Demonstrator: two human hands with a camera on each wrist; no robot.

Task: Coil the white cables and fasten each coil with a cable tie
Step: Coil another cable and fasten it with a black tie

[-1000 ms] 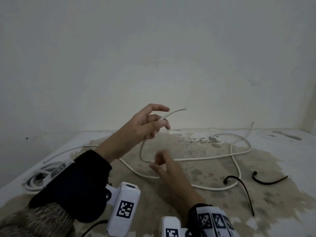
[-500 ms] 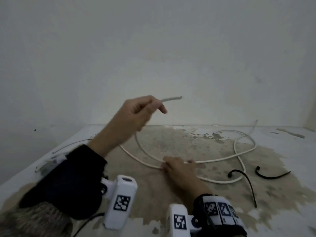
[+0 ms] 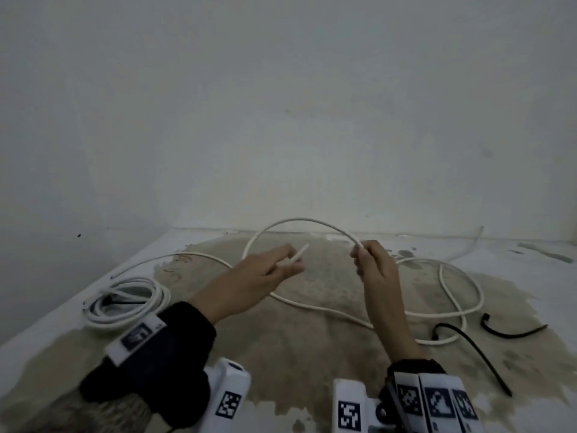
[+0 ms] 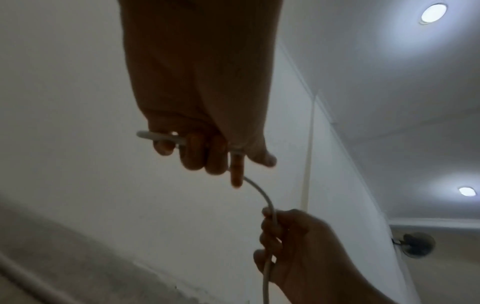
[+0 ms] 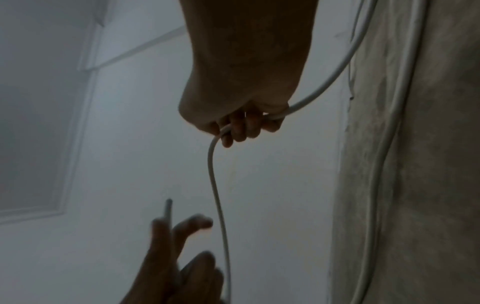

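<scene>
Both hands, left hand (image 3: 265, 270) and right hand (image 3: 373, 265), grip the long white round cable (image 3: 299, 220), first loop forming mid-frame; one tied white coil (image 3: 125, 303) lies lower left; two black plastic ties (image 3: 512, 331) wait at right.

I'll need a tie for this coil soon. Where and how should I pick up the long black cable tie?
Pinch the long black cable tie on its straight strap, probably from above with your right hand, which is nearer. The strap lies flat on open floor; its curled head sits close to the white cable.
</scene>
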